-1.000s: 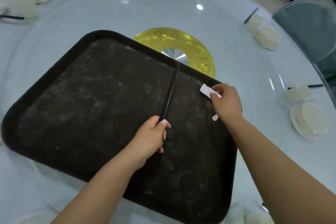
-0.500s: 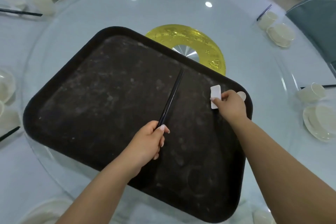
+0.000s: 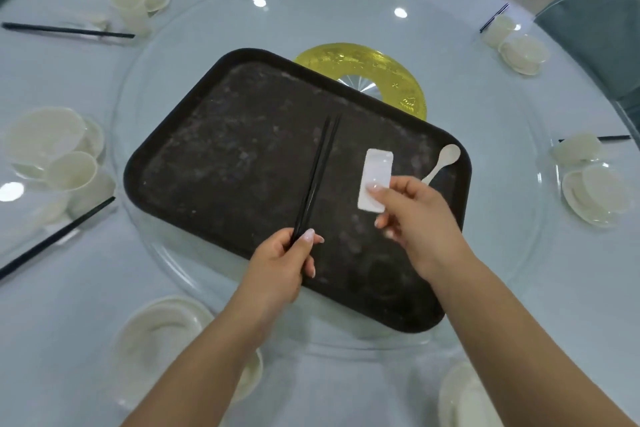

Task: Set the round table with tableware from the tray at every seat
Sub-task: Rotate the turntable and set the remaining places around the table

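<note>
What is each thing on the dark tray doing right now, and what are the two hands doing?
Tray: lies flat on the glass turntable.
Chopsticks: pair, near end gripped by the left hand.
White chopstick rest: pinched at its near end by the right hand.
Spoon: lies on the tray, bowl up, untouched.
</note>
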Motion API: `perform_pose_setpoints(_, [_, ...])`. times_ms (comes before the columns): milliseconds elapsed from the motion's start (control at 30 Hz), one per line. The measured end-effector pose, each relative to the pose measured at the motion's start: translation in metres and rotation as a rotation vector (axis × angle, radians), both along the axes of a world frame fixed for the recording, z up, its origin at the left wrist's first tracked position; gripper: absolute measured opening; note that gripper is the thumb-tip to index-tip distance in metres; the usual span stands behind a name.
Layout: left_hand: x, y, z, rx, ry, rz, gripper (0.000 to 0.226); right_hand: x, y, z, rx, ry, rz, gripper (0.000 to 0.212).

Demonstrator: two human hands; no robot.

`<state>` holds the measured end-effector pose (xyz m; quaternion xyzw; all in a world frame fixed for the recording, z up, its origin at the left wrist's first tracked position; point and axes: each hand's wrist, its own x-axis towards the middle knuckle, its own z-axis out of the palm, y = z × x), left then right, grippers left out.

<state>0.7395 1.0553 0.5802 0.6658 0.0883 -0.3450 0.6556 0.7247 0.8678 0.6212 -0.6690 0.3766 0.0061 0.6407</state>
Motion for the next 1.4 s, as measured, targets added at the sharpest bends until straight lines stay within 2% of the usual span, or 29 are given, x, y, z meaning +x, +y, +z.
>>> perform_pose_setpoints(100, [-0.031,0.016,0.01,-0.01,0.021,0.029,0.022,-0.039,0.045,-0.004,0.162,0.0,0.001,0.02])
perform_pose_setpoints(233, [-0.065,0.043,0.011,0.024,0.049,0.024,0.028,-0.085,0.098,-0.017,0.17,0.107,0.004,0.017])
perform_pose_setpoints(400, [-0.095,0.079,0.009,0.058,0.002,-0.085,0.022,-0.126,0.143,-0.024,0.256,0.069,-0.037,0.013])
perform_pose_setpoints(567, [-0.122,0.114,0.011,0.098,-0.043,-0.176,0.018,-0.159,0.163,-0.023,0.186,0.078,0.125,0.015])
perform_pose_setpoints(700, [-0.135,0.137,0.009,0.177,-0.116,-0.241,0.019,-0.177,0.171,-0.03,0.025,0.104,0.183,0.017])
perform_pose_setpoints(800, [-0.142,0.154,0.003,0.244,-0.183,-0.323,0.021,-0.191,0.175,-0.038,-0.074,0.056,0.206,0.008])
perform_pose_setpoints(900, [-0.146,0.167,-0.007,0.31,-0.206,-0.384,0.019,-0.202,0.181,-0.049,-0.055,0.082,0.262,0.006])
perform_pose_setpoints(1033, [-0.155,0.178,-0.025,0.388,-0.222,-0.334,0.006,-0.208,0.19,-0.068,-0.007,0.246,0.269,0.014])
perform_pose_setpoints(1200, [-0.165,0.186,-0.049,0.478,-0.27,-0.304,0.016,-0.216,0.193,-0.092,0.048,0.353,0.246,0.019])
perform_pose_setpoints(1400, [-0.17,0.187,-0.065,0.498,-0.317,-0.375,0.022,-0.215,0.201,-0.118,-0.08,0.412,0.273,0.018])
